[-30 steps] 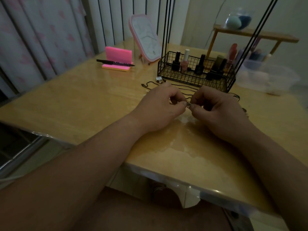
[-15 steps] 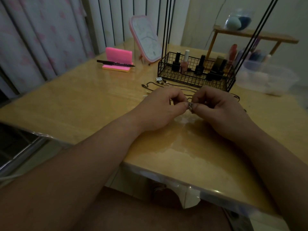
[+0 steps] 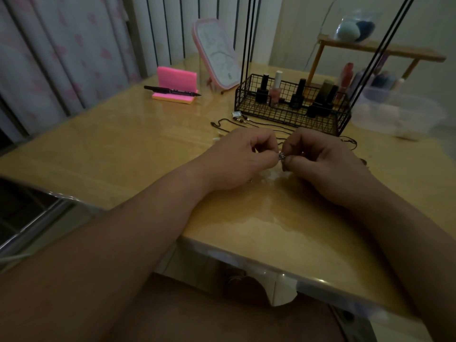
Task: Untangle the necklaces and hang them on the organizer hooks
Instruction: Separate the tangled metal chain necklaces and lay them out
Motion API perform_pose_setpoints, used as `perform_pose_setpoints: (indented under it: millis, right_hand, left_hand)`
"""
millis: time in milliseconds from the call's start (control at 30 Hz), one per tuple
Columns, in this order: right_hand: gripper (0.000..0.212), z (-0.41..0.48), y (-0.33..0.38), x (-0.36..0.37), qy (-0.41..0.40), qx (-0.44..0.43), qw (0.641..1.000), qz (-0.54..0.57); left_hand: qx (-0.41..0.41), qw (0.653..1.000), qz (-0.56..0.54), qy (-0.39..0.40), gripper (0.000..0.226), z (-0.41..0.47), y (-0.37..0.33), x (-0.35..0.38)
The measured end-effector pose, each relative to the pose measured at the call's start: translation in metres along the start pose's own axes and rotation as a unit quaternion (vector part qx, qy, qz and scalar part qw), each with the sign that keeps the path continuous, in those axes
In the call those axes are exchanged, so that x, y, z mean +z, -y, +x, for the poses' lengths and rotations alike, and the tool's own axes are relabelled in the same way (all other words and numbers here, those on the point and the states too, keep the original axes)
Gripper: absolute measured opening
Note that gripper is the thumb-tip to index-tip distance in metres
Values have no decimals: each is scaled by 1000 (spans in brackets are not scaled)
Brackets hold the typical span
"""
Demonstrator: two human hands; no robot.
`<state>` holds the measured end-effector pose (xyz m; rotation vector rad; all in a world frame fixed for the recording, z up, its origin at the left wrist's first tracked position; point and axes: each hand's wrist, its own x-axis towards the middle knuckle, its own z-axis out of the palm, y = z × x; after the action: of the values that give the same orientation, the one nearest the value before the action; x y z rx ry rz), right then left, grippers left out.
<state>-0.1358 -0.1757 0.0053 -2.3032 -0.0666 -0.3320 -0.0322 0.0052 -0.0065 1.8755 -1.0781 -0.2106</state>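
Thin black cord necklaces (image 3: pixel 237 122) with small beads lie tangled on the wooden table, just in front of the black wire organizer (image 3: pixel 291 104). The organizer's thin black uprights (image 3: pixel 248 38) rise out of the top of the view; its hooks are not in sight. My left hand (image 3: pixel 237 159) and my right hand (image 3: pixel 323 164) meet fingertip to fingertip over the table. Between them they pinch a small silvery pendant (image 3: pixel 281 156). The cord attached to it is mostly hidden behind my fingers.
The organizer's basket holds several nail polish bottles (image 3: pixel 277 88). A pink-framed mirror (image 3: pixel 217 53) and a pink notepad with a black pen (image 3: pixel 172 91) stand at the back. A clear plastic tub (image 3: pixel 399 114) and a wooden shelf (image 3: pixel 380 49) stand at the right.
Both hands stay pinched together on the pendant, shifting only slightly toward me over the table. The loose necklaces by the organizer have not moved.
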Motion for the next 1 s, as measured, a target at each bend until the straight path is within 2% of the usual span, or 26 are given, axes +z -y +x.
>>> perform_pose_setpoints:
  millis: [300, 567, 867, 1000]
  right_hand:
    - [9, 0, 5, 1, -3, 36, 999, 13]
    - [6, -1, 8, 1, 0, 28, 999, -17]
    - [9, -2, 11, 2, -20, 53, 998, 34]
    - [13, -2, 12, 3, -14, 93, 992, 82]
  left_hand:
    - [-1, 1000, -26, -15, 8, 1, 2, -1]
    - [-5, 999, -25, -23, 10, -1, 0, 0]
    - [-32, 997, -59, -34, 10, 0, -1, -3]
    - [-40, 996, -68, -35, 10, 0, -3, -3]
